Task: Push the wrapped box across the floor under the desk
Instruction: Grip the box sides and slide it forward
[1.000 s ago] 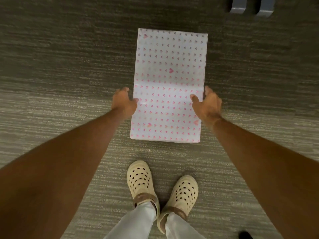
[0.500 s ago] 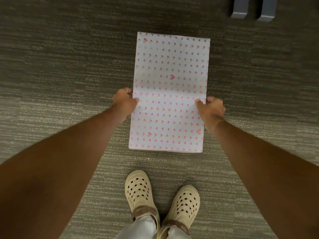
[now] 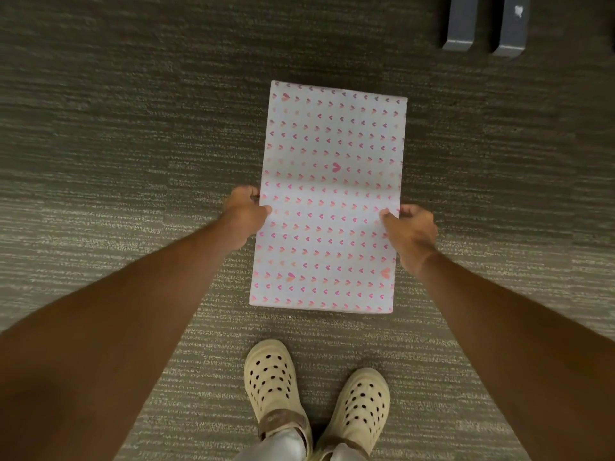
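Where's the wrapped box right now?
In the head view the wrapped box lies flat on the carpet, centre frame, ahead of the shoes, gripped at its sides by left hand and right hand.

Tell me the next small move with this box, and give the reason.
Probably slide the wrapped box straight ahead along the carpet. The left hand and right hand grip its two long sides at mid-length, it lies flat, and the grey furniture feet stand well beyond its far edge, off to the right, so open floor lies ahead.
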`<state>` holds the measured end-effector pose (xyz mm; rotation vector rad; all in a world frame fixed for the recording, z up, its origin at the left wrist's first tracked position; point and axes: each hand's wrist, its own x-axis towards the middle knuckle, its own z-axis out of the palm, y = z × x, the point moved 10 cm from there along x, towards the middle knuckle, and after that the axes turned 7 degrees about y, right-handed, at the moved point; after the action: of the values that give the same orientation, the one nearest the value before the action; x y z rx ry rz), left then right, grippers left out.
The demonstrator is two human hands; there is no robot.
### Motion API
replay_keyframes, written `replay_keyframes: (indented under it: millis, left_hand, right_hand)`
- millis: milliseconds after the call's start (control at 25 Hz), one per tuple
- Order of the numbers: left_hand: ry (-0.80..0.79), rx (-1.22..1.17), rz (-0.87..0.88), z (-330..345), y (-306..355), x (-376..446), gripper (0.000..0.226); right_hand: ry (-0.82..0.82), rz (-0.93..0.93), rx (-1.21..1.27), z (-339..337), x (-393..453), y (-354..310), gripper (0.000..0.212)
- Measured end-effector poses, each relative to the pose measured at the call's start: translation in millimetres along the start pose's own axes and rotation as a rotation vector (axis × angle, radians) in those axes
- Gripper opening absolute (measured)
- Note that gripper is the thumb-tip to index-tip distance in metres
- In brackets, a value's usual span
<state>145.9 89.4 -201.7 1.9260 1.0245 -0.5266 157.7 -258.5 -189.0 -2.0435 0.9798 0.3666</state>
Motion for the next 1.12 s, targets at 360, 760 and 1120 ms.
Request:
replay_keyframes:
  millis: [360, 760, 1120]
  left_hand:
    - [-0.079, -0.05, 0.041, -44.7, 64.4, -7.8, 0.04]
    - [-0.152, -0.148, 0.223, -60.3, 206.3, 32.7, 0.014]
    - [-0.062, -0.108, 0.179, -47.9, 290.4, 86.2, 0.01]
  right_hand:
    - [0.01, -0.044, 0.023, -29.1, -13.5, -68.6, 0.015]
    - [0.001, -0.23, -0.025, -37.6, 55.4, -216.1, 0.033]
    - [-0.066, -0.263, 0.104, -32.6, 124.1, -271.3, 0.038]
